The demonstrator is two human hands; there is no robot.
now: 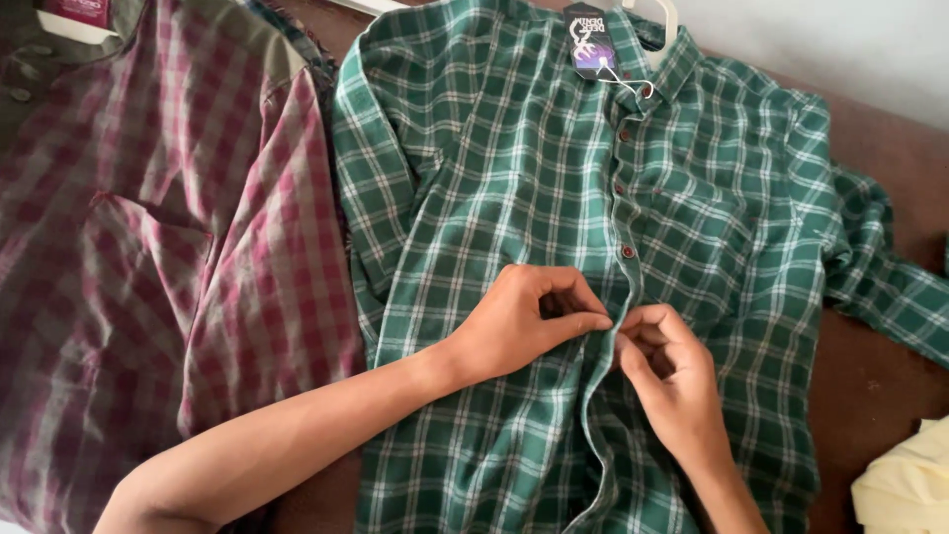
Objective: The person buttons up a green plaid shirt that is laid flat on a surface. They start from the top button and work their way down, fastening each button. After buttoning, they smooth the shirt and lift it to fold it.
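Observation:
A green and white checked shirt [494,178] lies flat on a brown surface, on a white hanger with a dark paper tag [589,42] at the collar. Small red buttons [627,252] run down its front and the upper ones are fastened. My left hand [529,321] pinches the left edge of the shirt's front opening at mid-chest. My right hand [664,371] pinches the facing edge, fingertips touching those of the left hand. Any button between the fingers is hidden.
A maroon and grey checked shirt [148,247] with a chest pocket lies to the left on its own hanger, overlapping the green one's sleeve. A pale yellow cloth [905,485] sits at the bottom right. The brown surface [870,376] shows on the right, with a white wall behind.

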